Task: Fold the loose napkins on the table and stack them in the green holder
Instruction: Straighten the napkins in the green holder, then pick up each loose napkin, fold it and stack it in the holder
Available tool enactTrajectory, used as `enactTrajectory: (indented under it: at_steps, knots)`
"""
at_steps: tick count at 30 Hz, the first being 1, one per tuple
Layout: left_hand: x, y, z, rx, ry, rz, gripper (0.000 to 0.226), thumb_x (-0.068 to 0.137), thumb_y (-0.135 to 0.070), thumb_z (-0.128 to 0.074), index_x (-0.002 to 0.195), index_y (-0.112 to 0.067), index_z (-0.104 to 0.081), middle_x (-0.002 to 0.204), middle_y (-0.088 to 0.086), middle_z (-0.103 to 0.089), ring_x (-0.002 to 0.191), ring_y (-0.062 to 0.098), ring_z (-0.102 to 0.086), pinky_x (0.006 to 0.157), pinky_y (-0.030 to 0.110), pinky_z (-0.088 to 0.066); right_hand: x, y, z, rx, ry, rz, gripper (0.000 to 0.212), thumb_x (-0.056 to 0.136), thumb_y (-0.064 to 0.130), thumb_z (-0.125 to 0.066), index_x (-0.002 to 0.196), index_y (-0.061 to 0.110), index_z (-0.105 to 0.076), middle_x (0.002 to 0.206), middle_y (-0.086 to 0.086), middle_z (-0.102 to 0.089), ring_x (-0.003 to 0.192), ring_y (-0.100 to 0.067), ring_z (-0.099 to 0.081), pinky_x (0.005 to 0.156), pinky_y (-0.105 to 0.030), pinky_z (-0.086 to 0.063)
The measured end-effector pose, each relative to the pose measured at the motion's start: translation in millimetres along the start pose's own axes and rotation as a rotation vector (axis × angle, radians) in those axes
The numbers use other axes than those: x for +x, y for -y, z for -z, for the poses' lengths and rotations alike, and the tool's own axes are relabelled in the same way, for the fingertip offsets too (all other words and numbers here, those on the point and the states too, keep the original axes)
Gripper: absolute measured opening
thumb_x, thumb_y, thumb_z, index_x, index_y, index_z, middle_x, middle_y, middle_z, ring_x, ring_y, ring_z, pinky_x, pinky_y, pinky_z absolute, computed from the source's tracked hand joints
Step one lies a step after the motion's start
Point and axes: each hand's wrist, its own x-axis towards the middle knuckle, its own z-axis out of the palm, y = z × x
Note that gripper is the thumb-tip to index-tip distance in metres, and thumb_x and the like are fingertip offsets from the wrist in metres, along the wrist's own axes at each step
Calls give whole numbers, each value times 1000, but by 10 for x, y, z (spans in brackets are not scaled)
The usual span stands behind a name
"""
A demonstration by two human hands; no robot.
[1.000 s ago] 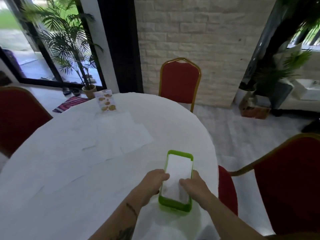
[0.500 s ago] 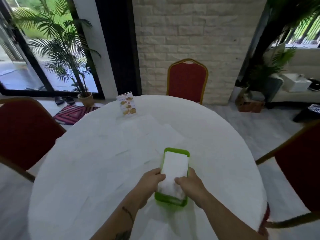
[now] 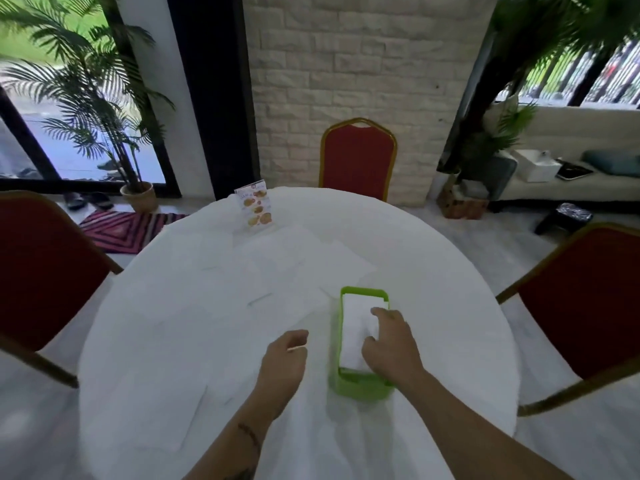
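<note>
White folded napkins [image 3: 358, 332] are pressed into the green holder [image 3: 360, 389] by the right hand [image 3: 388, 344]; loose napkins [image 3: 304, 261] remain unfolded on the surface [image 3: 173, 341]; the left hand [image 3: 282, 362], loosely curled, holds nothing.

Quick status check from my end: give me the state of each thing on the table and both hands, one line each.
Green holder: upright on the table, holding napkins.
Folded napkins: stacked inside the holder.
Loose napkins: unfolded, flat on the table beyond the holder.
Menu card: standing at the far edge.
Right hand: fingers resting on the stack.
Left hand: empty, loosely curled, left of the holder.
</note>
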Motion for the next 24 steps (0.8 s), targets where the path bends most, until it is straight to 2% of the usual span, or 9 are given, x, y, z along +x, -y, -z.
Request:
enactTrajectory:
  at_steps: [3, 7, 9, 11, 12, 14, 18, 21, 24]
  knots:
    - [-41, 204, 457, 28, -207, -17, 36, 85, -5, -49, 112, -22, -65, 114, -3, -64, 102, 15, -60, 91, 34, -50, -60, 258, -170, -87, -28, 179, 58, 85, 15, -51, 142, 21, -43, 146, -1, -40, 134, -23, -38, 109, -38, -35]
    - [-64, 547, 961, 253, -341, -13, 42, 85, -11, -51, 126, -18, -55, 133, 4, -50, 115, 20, -51, 94, 33, -45, -193, 545, -452, -20, 154, 275, 57, 84, 12, -50, 140, 20, -46, 142, -1, -43, 133, -20, -41, 110, -34, -36]
    - [-86, 722, 1120, 444, -333, 67, 54, 85, -21, -53, 138, -20, -43, 149, 4, -35, 130, 23, -41, 106, 40, -38, -256, 631, -596, -39, 256, 288, 55, 85, 12, -51, 139, 19, -47, 140, -2, -45, 129, -20, -45, 108, -33, -38]
    - [-128, 904, 1238, 665, -255, 190, 67, 88, -30, -48, 149, -23, -21, 160, 6, -10, 147, 26, -12, 118, 48, -14, -311, 685, -735, -66, 348, 277, 54, 85, 14, -52, 139, 20, -48, 138, -4, -47, 125, -21, -49, 105, -34, -41]
    - [-162, 986, 1281, 741, -204, 247, 71, 89, -30, -44, 151, -23, -12, 162, 6, 2, 148, 26, 1, 118, 51, -6, -334, 702, -797, -84, 385, 272, 54, 85, 15, -52, 139, 20, -48, 137, -5, -48, 123, -21, -50, 103, -33, -42]
    - [-245, 1133, 1322, 805, -138, 286, 73, 88, -27, -39, 152, -23, -4, 161, 5, 13, 148, 26, 11, 117, 56, 0, -376, 712, -898, -122, 444, 265, 53, 86, 16, -52, 139, 21, -47, 135, -5, -49, 122, -20, -51, 97, -30, -42]
    - [-432, 1238, 1232, 869, -97, 216, 71, 89, -28, -35, 152, -22, -2, 161, 5, 14, 147, 27, 12, 117, 57, 1, -414, 684, -997, -138, 516, 210, 55, 87, 15, -52, 141, 22, -45, 137, -6, -49, 120, -20, -51, 87, -24, -39]
    - [-506, 1201, 1116, 920, -78, 135, 71, 88, -34, -40, 151, -22, -10, 161, 6, 4, 147, 28, 4, 118, 52, -7, -429, 631, -1025, -118, 525, 149, 56, 87, 14, -53, 142, 19, -44, 136, -8, -50, 118, -21, -52, 86, -26, -41]
    - [-580, 1123, 975, 964, 6, 42, 68, 85, -36, -43, 148, -24, -19, 160, 5, -6, 145, 29, -5, 116, 48, -13, -460, 537, -1052, -138, 529, 98, 60, 85, 16, -52, 144, 17, -40, 137, -9, -50, 116, -23, -54, 88, -29, -45]
